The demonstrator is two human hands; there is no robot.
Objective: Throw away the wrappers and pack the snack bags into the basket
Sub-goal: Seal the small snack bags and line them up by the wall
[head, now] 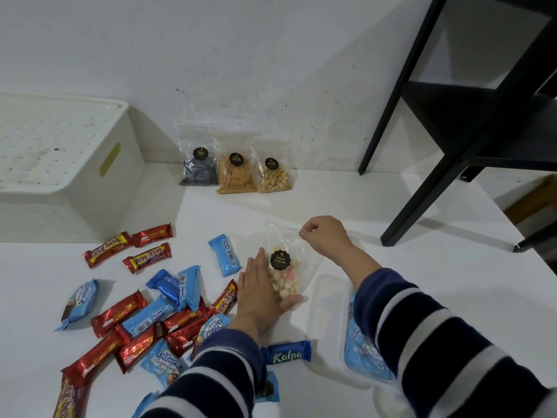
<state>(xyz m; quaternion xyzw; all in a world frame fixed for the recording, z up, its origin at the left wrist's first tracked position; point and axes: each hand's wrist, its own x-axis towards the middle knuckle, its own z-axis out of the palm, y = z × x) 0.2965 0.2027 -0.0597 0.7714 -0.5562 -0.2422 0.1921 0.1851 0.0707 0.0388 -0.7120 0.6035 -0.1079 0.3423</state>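
White floor runs up to a scuffed white wall, and both hands are on the clear bag of pastel biscuits (283, 273) at centre. The right hand (324, 233) pinches the bag's top corner between curled fingertips; the left hand (260, 291) lies flat along its left side, fingers straight, thumb tucked under the bottom edge. The label reads "Biskuit Gemrose". The three snack bags (236, 173) leaning at the wall carry dark labels too small to read. The striped right sleeve (422, 336) covers much of a clear plastic tray (327, 300), so its blue contents are only partly visible. The pile of red and blue wrappers (144, 312) runs off the bottom-left edge, several overlapping. The white perforated basket (69, 152) is cut off at the left edge, well apart from the hands. Open floor lies between the held bag and the wall bags; black shelf legs (446, 164) hem in the right side.
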